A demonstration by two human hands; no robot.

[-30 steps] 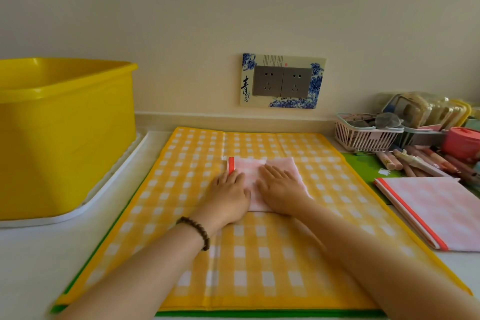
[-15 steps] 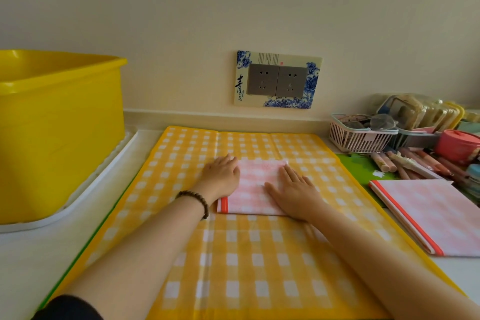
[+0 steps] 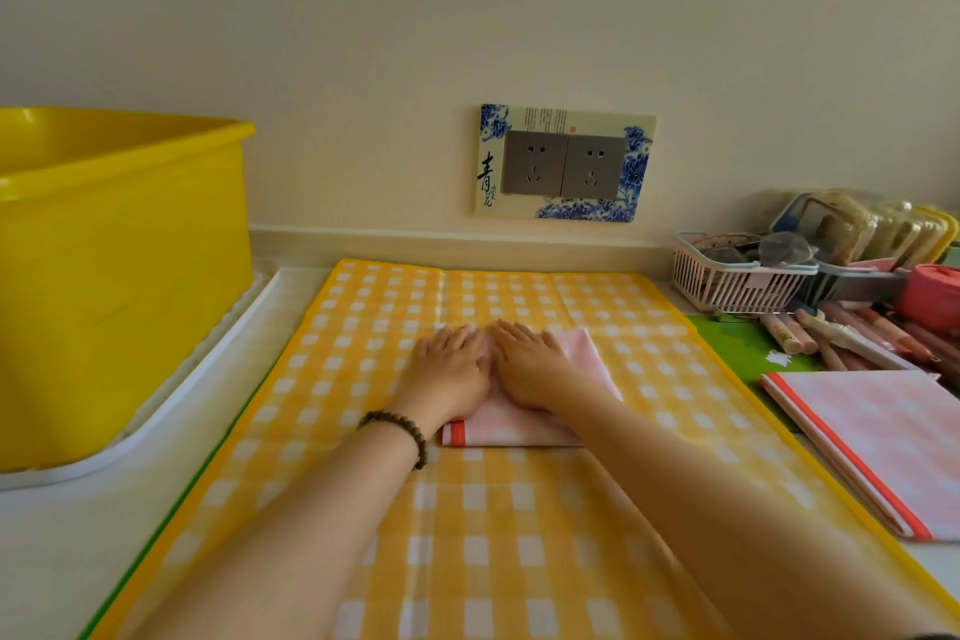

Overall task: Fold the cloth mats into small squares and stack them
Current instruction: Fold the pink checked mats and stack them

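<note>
Both hands (image 3: pixel 488 369) flat on folded pink mat (image 3: pixel 519 424) — (side by side).

Beyond the fingertips (image 3: pixel 503 326) of your right hand (image 3: pixel 530 369), up on the wall (image 3: pixel 363 42), the blue-flowered socket plate (image 3: pixel 565 163) bears a large black 青 at its left. The smaller characters beside it and the fine print above are too small to read.

A home counter: decorated wall socket (image 3: pixel 565 163), yellow plastic tub (image 3: pixel 119 276), basket (image 3: pixel 737 276) of household clutter.

Pink checked mat (image 3: pixel 524 424), yellow gingham cloth (image 3: pixel 519 535)
</note>
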